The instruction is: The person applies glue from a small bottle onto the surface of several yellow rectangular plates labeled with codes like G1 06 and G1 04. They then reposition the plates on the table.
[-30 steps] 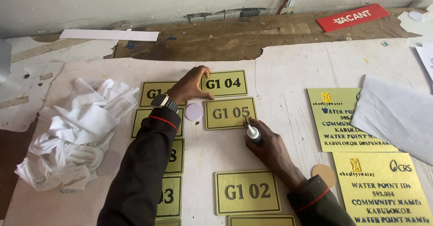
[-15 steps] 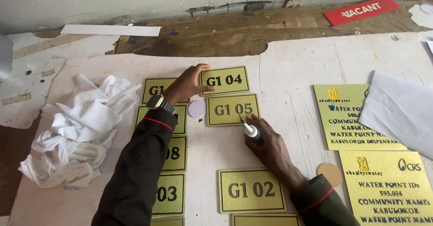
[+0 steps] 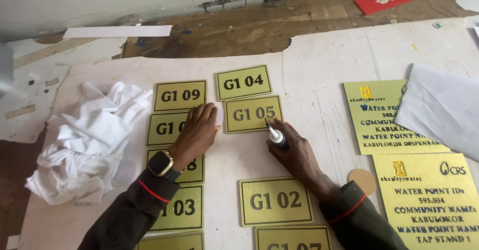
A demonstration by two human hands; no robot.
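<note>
White paper covered the bench, where the left hand had slid back from the top plate to lie flat beside the middle plate, while the right hand pinched a bottle at that plate's lower edge

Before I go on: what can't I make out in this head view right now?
- Gold plate under the left hand: its right part is covered by the hand.
- Plate below it: mostly hidden by the left wrist and watch.
- Bottom plates: cut off by the lower edge.
- Small applicator bottle in the right hand: body wrapped by fingers; contents unseen.
- White sheet covers a corner of the large yellow sign.
</note>
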